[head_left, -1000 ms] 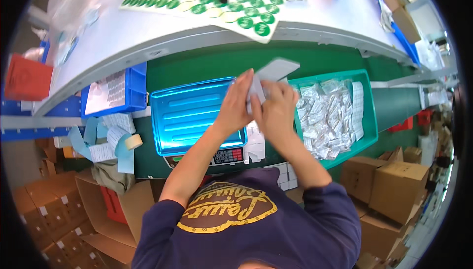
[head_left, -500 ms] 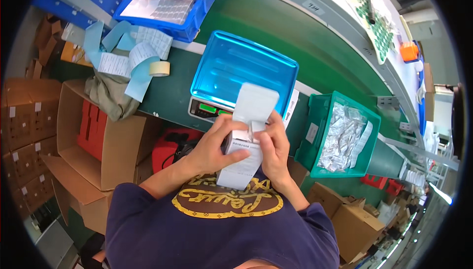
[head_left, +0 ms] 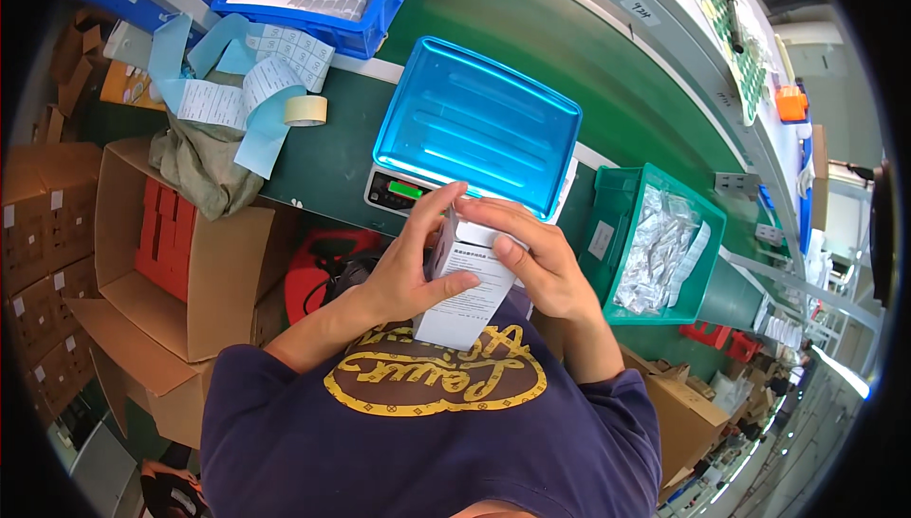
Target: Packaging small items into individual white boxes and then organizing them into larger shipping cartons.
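- Your left hand [head_left: 403,276] grips the white box [head_left: 467,287] from its left side, fingers wrapped across the printed face.
- The box sits upright between both hands, close to your chest, just below the scale [head_left: 403,191] with its blue tray [head_left: 474,126].
- Your right hand [head_left: 541,267] clasps the box's top right.
- A green bin [head_left: 617,224] of foil packets [head_left: 660,248] stands to the right.

The small box [head_left: 472,286] held in both hands is white with dark printed text. Behind it, a shiny bright-blue tray [head_left: 479,124] tops a scale [head_left: 403,191] with a green display. The desk [head_left: 607,63] is dark green. At its right edge, a teal bin [head_left: 619,224] holds silver foil packets [head_left: 661,248]. The roll of tape [head_left: 306,110] is cream.
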Demonstrator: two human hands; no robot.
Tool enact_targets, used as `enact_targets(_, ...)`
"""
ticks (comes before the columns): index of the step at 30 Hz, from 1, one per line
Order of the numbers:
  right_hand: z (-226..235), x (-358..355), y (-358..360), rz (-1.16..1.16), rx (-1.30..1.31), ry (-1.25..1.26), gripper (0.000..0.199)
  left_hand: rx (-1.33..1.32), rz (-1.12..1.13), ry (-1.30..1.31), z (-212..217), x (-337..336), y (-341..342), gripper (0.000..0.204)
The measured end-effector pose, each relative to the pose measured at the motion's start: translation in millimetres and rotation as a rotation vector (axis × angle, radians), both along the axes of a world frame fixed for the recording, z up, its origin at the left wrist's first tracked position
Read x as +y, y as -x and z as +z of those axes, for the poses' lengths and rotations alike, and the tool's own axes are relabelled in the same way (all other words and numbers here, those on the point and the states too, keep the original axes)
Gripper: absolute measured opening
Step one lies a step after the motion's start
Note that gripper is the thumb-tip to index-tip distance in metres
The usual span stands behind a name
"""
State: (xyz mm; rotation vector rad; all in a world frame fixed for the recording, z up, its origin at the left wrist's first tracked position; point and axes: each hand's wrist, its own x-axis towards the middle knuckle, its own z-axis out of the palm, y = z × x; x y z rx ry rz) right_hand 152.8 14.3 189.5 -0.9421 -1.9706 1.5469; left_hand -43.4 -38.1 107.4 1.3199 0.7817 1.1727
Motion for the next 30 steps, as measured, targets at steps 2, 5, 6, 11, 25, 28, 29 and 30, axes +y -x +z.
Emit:
enact_targets(2,-12,-4,2,-0.06,-0.007,-0.018,0.038,0.105,-0.063,0.005,2,5,5,0.093)
enact_targets(5,-16,0,-1,-0.08,0.012,-0.007,0.038,0.146,-0.116,0.005,6,10,6,0.096)
enact_targets(6,-17,3,-3,-0.071,0.033,0.012,0.037,0.146,-0.124,0.007,9,11,6,0.096)
enact_targets(11,-22,-2,-7,-0.017,0.022,0.029,0.035,0.178,-0.162,0.109,11,12,3,0.09)
enact_targets(25,-181,135,52,-0.985,0.377,0.091,0.034,0.703,0.142,-0.082,-88,209,-9,0.048)
enact_targets(28,-215,160,43,-1.162,0.235,-0.234,0.034,0.991,0.221,-0.184,-116,247,-11,0.047)
enact_targets(29,-216,158,25,-1.223,0.145,-0.334,0.033,0.993,0.33,-0.233,-119,245,-20,0.046)
enact_targets(30,-191,142,7,-1.084,0.217,-0.222,0.032,1.023,0.425,-0.263,-119,231,10,0.047)
